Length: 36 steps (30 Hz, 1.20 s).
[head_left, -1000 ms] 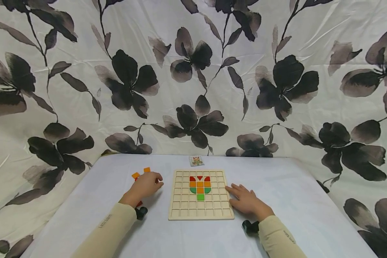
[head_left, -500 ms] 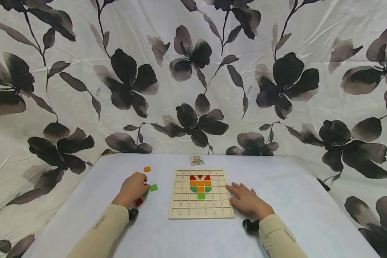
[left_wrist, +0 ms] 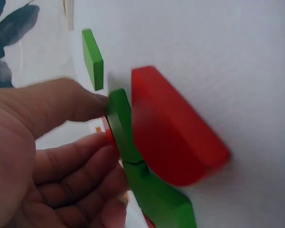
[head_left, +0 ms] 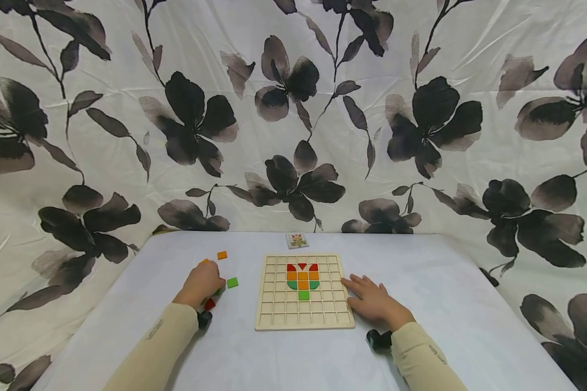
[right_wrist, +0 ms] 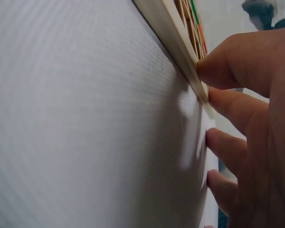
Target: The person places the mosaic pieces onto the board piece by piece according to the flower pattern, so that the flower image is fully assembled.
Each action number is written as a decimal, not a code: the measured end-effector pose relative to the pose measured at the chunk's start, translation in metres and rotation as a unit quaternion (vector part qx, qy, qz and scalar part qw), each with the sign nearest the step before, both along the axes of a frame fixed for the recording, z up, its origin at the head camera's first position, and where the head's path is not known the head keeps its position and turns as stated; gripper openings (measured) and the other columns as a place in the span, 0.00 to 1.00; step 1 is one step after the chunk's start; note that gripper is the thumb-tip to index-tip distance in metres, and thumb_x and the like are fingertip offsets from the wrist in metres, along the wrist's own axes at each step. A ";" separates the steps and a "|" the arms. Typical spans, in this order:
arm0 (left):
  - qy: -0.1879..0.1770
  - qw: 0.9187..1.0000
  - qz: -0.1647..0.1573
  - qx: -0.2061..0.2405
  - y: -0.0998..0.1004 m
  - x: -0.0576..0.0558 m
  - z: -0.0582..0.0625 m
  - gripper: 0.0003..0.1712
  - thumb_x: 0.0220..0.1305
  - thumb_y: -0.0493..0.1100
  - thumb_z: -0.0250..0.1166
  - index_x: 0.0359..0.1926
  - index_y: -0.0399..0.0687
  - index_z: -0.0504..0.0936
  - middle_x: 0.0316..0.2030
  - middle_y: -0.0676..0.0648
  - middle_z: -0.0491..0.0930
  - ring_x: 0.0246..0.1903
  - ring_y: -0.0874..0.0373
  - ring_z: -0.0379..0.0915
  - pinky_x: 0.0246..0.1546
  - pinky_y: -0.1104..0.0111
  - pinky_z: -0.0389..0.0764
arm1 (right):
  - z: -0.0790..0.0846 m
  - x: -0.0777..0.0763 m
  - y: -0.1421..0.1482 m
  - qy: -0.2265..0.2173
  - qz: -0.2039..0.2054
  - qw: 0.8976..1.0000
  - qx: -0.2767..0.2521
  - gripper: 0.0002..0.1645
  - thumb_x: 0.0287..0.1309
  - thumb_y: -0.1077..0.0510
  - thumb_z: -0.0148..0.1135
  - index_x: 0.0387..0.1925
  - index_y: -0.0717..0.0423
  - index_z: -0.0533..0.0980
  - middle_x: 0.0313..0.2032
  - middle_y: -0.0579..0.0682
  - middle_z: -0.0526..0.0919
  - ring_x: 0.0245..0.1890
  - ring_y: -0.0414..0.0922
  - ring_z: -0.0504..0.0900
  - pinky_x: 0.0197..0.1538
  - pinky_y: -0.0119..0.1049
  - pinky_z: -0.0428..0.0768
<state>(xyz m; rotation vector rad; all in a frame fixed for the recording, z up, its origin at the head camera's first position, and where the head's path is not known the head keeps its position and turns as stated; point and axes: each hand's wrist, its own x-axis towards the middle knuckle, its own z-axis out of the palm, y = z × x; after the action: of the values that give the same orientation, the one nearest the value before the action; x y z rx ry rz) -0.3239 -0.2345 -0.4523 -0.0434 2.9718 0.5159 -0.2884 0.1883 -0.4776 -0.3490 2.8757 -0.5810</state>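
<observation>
My left hand (head_left: 203, 284) is low over a small group of loose wooden pieces left of the grid board (head_left: 274, 320). In the left wrist view its thumb and index finger pinch a red piece (left_wrist: 110, 136), mostly hidden behind a dark green piece (left_wrist: 121, 121). Closer to that camera is a red piece with a curved side (left_wrist: 166, 128). A light green square (head_left: 232, 282) lies just right of the hand. My right hand (head_left: 372, 298) rests at the board's right edge, fingers extended, thumb and index fingertips touching the rim. Red, orange and green pieces form a tulip shape on the board.
An orange square (head_left: 222, 254) lies beyond my left hand, with another orange piece partly hidden by the knuckles. Behind the board lies a small patterned card (head_left: 297, 240). A floral cloth (head_left: 293, 136) hangs past the white table's far edge.
My left hand has moved left and slightly nearer, uncovering the light green square, and its fingers have come down among the loose pieces. My right hand stays at the board's edge.
</observation>
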 end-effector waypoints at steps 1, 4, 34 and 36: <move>-0.002 1.000 0.003 0.007 -0.001 -0.002 -0.001 0.10 0.57 0.41 0.64 0.32 0.35 0.81 0.26 0.46 0.78 0.24 0.54 0.71 0.25 0.67 0.72 | 0.000 0.000 0.000 0.001 0.000 1.000 -0.002 0.33 0.64 0.49 0.51 0.70 0.44 0.64 0.72 0.54 0.60 0.74 0.62 0.52 0.67 0.71 0.45; -0.008 1.000 0.009 0.021 -0.003 -0.005 -0.003 0.11 0.54 0.42 0.66 0.30 0.36 0.81 0.26 0.46 0.78 0.25 0.54 0.70 0.26 0.67 0.71 | -0.001 -0.001 0.000 0.002 0.001 1.000 -0.002 0.33 0.64 0.49 0.51 0.70 0.44 0.64 0.72 0.54 0.60 0.74 0.62 0.52 0.67 0.71 0.45; 0.033 0.984 -0.096 0.149 0.073 0.011 -0.002 0.05 0.57 0.42 0.70 0.34 0.51 0.82 0.28 0.53 0.78 0.31 0.58 0.71 0.35 0.69 0.75 | 0.001 0.001 0.001 0.006 0.001 1.000 -0.006 0.32 0.64 0.49 0.50 0.70 0.45 0.63 0.72 0.54 0.60 0.73 0.62 0.53 0.67 0.71 0.45; 0.030 0.981 -0.101 0.161 0.078 0.011 -0.002 0.03 0.58 0.41 0.69 0.32 0.52 0.82 0.27 0.53 0.77 0.31 0.58 0.70 0.34 0.69 0.74 | 0.001 0.001 0.001 0.006 0.002 1.000 -0.007 0.32 0.64 0.49 0.50 0.70 0.44 0.63 0.72 0.54 0.60 0.73 0.62 0.53 0.67 0.71 0.45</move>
<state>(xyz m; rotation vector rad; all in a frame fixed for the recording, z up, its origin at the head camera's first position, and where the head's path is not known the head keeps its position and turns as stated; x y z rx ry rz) -0.3131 -0.1561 -0.4545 0.3057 2.8619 0.9736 -0.2877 0.1893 -0.4765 -0.3626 2.8829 -0.5993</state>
